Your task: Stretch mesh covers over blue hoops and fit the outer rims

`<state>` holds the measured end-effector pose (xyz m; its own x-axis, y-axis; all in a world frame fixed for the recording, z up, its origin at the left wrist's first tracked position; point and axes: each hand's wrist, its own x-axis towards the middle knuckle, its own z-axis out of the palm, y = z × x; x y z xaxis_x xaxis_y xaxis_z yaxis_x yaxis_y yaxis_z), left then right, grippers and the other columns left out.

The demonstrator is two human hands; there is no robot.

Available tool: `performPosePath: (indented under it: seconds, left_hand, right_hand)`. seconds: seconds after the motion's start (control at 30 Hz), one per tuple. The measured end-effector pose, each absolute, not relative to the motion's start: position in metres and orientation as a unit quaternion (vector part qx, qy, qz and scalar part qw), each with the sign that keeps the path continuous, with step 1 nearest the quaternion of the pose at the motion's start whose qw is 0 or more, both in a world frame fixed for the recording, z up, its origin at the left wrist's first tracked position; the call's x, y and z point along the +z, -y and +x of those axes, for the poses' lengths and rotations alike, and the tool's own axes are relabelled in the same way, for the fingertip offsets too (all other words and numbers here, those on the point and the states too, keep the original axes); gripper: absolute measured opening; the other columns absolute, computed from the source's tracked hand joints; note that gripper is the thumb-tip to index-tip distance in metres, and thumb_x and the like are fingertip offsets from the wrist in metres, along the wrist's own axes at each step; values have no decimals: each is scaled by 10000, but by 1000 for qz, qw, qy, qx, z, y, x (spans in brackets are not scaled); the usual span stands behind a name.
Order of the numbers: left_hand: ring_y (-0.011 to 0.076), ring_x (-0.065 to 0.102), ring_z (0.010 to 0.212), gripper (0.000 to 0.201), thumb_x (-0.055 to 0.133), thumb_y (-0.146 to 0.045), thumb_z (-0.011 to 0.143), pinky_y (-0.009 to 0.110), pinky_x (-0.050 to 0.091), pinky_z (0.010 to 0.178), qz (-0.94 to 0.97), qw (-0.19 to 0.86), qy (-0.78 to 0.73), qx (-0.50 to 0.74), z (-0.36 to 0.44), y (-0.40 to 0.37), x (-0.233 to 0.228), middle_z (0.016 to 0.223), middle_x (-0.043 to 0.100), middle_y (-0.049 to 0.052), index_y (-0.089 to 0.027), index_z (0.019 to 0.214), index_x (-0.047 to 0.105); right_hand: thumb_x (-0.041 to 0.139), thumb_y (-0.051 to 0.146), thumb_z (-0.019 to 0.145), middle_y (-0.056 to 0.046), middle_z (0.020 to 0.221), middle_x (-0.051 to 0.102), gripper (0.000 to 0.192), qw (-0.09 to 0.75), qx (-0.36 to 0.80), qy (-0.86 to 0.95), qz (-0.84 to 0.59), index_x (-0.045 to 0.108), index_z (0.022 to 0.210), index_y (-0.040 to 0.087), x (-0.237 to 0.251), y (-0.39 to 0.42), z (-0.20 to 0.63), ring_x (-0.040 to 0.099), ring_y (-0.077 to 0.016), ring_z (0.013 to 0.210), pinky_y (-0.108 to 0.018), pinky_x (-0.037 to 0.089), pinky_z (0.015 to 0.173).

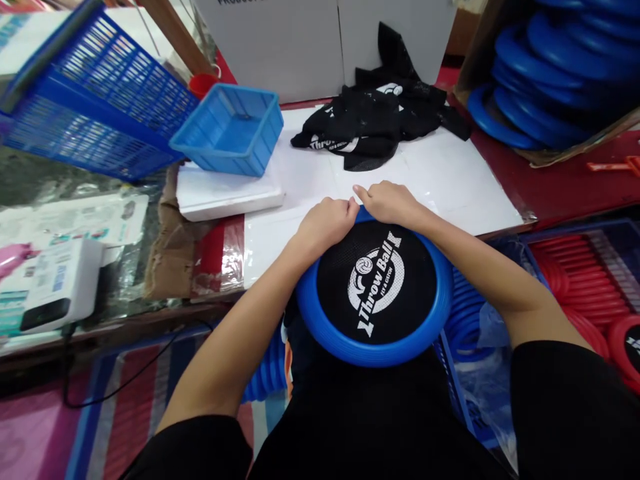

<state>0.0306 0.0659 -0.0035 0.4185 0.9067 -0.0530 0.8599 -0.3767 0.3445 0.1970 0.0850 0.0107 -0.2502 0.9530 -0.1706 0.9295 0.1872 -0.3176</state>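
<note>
A round throw-ball disc (376,353) with a blue ring rim and a black mesh face printed "Throw Ball" is tilted against my body at the table's front edge. My left hand (327,227) is closed on the far rim, thumb near the top. Close beside it, my right hand (387,202) is closed on the same stretch of rim. The fingers curl over the edge, so what lies under them is hidden. Beyond the hands, a heap of black printed mesh covers (370,117) lies on the white sheet (440,173).
A light-blue bin (227,160) rests on a white box at the left, near a tilted blue basket (115,87). Blue rings (540,73) fill a carton at the back right. Red rings (583,280) lie in a crate at lower right. A white power bank (63,283) sits left.
</note>
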Motion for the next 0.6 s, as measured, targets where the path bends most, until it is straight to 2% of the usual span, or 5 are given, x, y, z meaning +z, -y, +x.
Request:
performPosePath:
  seconds: [0.13,0.27,0.37,0.5,0.6]
  left_hand:
    - [303,686,897,514,303,-360,1097,394,486,846,821,144,-541,116,33,-55,7,863,740,185,-103,1006,739]
    - [268,702,832,414,416,-421,1079,381,512,809,816,191,-506,203,15,-21,20,893,765,130,-159,1025,732]
    - [254,733,954,367,640,-496,983,352,555,852,801,329,-416,279,-16,17,11,1091,787,79,-210,1206,698]
    - [242,753,898,284,806,-401,864,333,586,847,748,373,-423,350,-47,61,-22,993,803,35,-218,1074,749]
    - [241,763,880,270,848,-318,806,326,599,826,700,373,-428,433,-52,79,-45,968,805,42,-212,1039,761]
  right_hand:
    - [222,550,1121,-219,1092,764,711,30,119,769,-627,767,1137,95,24,-71,193,700,-334,1031,-433,466,896]
    - [282,471,1122,-128,897,780,605,66,48,793,-603,775,940,172,37,-32,202,689,-260,846,-367,396,751]
    - [255,406,1129,-69,759,739,598,189,-41,815,-547,685,769,197,39,10,221,609,-193,689,-357,330,694]
    - [272,351,1120,-36,589,570,541,334,-154,811,-455,528,661,223,39,57,247,461,-181,569,-380,309,651]
    - [245,323,1120,-29,584,552,517,401,-158,795,-427,517,691,227,43,75,257,459,-182,551,-391,322,638]
